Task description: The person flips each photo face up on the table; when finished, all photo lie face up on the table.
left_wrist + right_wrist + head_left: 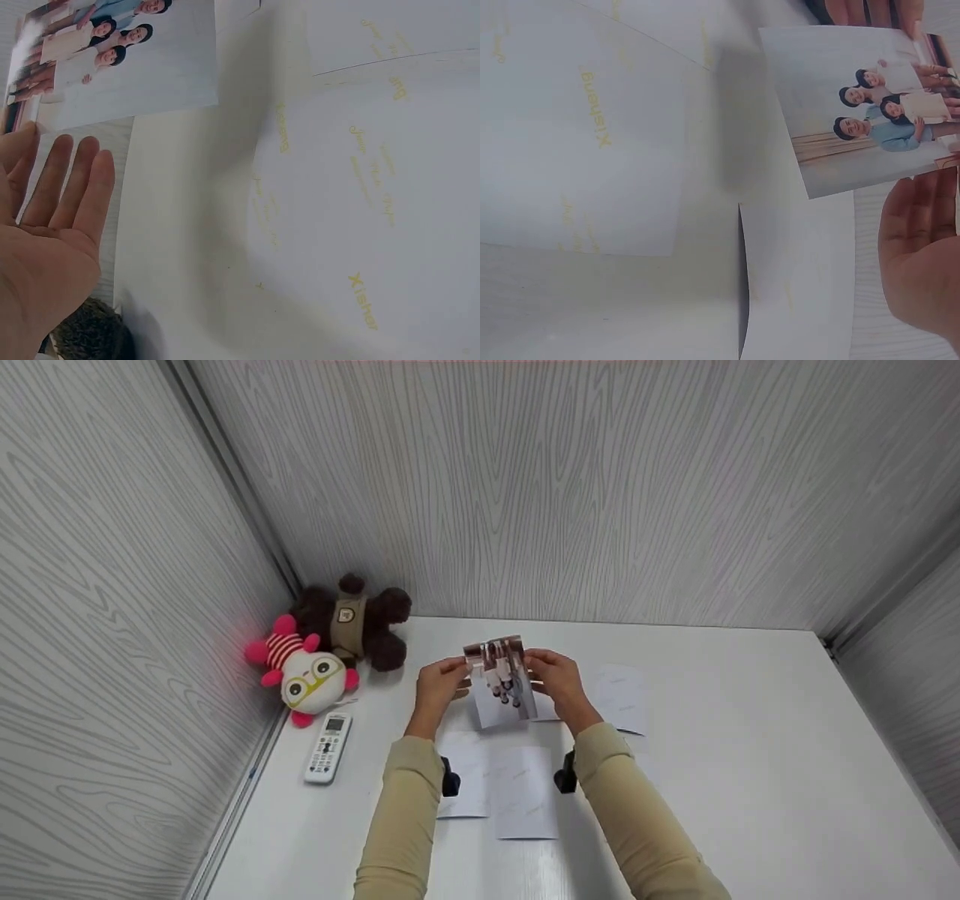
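Note:
A printed photo [501, 682] of several people is held up by both hands over the white table, its pictured heads toward the wearer. My left hand [441, 690] pinches its left edge near the far corner; in the left wrist view, the other fingers [88, 184] extend below the print. On the opposite edge, my right hand [556, 682] grips between thumb and fingers, partly cut off in the right wrist view. White photo sheets lie beneath and around the hands, among them a near sheet [526, 793] and one by the left forearm [463, 772], backs up with faint yellow lettering.
To the left lie a brown plush toy [349, 622], a pink and white plush toy with yellow glasses [311, 679] and a white remote control [328, 750]. Another sheet [622, 697] is right of the right hand. Grained panels [525, 495] wall the table's back and sides.

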`<action>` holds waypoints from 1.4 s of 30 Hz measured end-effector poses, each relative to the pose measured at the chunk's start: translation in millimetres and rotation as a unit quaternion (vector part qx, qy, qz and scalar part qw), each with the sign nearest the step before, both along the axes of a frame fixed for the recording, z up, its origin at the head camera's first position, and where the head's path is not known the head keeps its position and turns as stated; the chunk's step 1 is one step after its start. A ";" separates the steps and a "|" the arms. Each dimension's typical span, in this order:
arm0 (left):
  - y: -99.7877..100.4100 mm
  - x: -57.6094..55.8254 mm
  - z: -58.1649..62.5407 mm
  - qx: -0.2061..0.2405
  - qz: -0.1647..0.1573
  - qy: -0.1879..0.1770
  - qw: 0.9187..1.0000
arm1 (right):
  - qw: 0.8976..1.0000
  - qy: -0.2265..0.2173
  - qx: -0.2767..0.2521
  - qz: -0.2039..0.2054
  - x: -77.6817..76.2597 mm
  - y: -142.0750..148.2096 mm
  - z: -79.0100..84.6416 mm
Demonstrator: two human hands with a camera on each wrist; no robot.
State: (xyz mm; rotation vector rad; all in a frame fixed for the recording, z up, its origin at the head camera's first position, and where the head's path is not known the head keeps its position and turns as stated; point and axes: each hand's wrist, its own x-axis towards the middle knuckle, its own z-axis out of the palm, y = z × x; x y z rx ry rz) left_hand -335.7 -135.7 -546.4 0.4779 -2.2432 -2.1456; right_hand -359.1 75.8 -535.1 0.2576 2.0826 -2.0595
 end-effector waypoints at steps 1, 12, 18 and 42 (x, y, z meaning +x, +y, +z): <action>0.3 0.1 -0.2 0.012 -0.002 -0.006 1.000 | 1.000 -0.003 -0.001 0.000 0.6 0.1 0.2; 2.5 4.4 -6.9 0.081 -0.021 -0.042 0.996 | 0.999 -0.023 -0.040 -0.016 2.7 3.1 -3.5; 4.6 8.4 -10.8 0.108 -0.030 -0.072 0.991 | 0.996 -0.037 -0.080 -0.025 1.9 2.8 -5.3; 7.2 10.7 -14.6 0.159 -0.025 -0.066 0.985 | 0.991 -0.075 -0.110 -0.023 1.7 4.5 -3.7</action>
